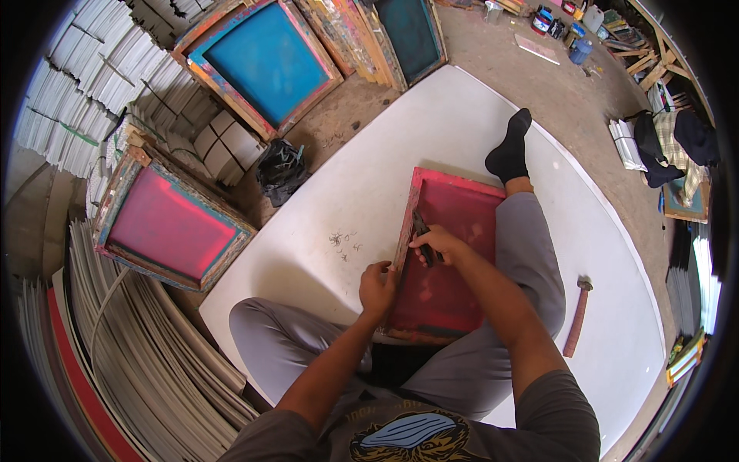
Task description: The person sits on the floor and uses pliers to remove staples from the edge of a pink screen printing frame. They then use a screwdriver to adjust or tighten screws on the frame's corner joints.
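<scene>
A screen-printing frame [439, 302] with red mesh lies between my legs, its wooden border stained pink and red. My right hand [441, 245] is closed round dark-handled pliers [420, 223], whose jaws point away from me over the frame's left border. On that same border, nearer to me, my left hand [377, 288] grips the wood with curled fingers; its fingertips are partly hidden. Small bent metal bits, which look like staples [344, 240], are scattered on the white board [308, 266] left of the frame. Whether the pliers' jaws hold anything is too small to see.
A hammer [577, 319] with a reddish handle rests on the board at right. Other screen frames, one pink [173, 223] and one blue [265, 61], lean at left and behind. A black plastic bag [282, 171] sits beside the board. Stacked sheets [146, 346] line the left side.
</scene>
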Demonstrator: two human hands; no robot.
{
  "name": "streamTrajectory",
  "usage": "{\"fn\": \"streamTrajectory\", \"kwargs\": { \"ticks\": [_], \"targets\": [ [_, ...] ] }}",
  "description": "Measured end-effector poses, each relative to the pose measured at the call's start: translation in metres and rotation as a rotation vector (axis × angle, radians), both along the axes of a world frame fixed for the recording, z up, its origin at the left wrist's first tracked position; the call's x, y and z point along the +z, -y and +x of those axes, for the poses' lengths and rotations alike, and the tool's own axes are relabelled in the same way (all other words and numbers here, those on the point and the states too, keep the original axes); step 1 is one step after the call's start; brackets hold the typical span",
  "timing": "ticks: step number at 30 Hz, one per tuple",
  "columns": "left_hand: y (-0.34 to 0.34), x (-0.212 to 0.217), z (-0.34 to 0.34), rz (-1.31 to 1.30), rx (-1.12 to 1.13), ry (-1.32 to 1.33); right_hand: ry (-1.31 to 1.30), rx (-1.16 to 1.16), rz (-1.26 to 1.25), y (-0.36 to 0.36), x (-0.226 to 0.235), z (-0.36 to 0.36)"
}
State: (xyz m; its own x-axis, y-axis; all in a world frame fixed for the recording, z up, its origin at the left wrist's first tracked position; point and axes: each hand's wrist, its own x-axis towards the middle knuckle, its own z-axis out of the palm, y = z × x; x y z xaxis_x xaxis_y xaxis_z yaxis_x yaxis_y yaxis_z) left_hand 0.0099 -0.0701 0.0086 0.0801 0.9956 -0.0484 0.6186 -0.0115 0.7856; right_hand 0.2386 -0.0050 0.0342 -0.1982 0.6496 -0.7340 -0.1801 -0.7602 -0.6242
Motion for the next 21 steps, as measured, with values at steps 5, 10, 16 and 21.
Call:
{"fn": "streamTrajectory", "kwargs": {
  "ticks": [5,10,16,21],
  "targets": [
    [0.010,0.000,0.015,0.073,-0.034,-0.052,0.166,0.021,0.044,-0.004,0.008,-0.003],
    [0.009,-0.004,0.013,0.067,-0.061,-0.011,0.358,0.060,0.189,-0.001,-0.006,-0.009],
    [0.008,-0.007,0.011,0.085,-0.061,0.022,0.639,0.128,0.453,0.005,-0.023,-0.011],
    [-0.017,0.006,0.006,-0.323,0.167,0.421,0.671,0.516,0.580,0.007,0.021,-0.019]
  ]
}}
